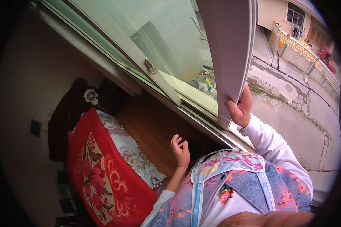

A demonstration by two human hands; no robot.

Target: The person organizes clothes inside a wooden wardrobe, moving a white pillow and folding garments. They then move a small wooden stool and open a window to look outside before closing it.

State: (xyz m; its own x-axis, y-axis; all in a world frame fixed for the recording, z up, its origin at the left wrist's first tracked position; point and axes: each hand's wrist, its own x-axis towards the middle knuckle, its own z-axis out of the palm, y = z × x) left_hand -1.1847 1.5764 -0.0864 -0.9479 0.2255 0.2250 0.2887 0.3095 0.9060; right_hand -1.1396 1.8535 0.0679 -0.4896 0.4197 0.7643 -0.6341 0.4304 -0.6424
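Note:
My right hand (pixel 243 106) grips the edge of a white window sash frame (pixel 230 56), with the thumb on the near face. The frame's lower end is at the window track (pixel 199 115); whether it sits in the groove I cannot tell. My left hand (pixel 181 151) is held up inside the room, fingers loosely bent and apart, touching nothing. To its upper left stands another sash frame (pixel 162 79) with a metal latch (pixel 150 65). Over my white sleeves and shirt I wear a floral vest or apron (pixel 238 164).
A bed with a red floral blanket (pixel 102 176) and patterned bedding (pixel 130 150) lies left, beside a brown floor (pixel 145 119). A small white fan (pixel 91 96) stands past it. Outside are bagged odds and ends (pixel 206 85), a concrete lane (pixel 284 110) and a balustrade (pixel 301 46).

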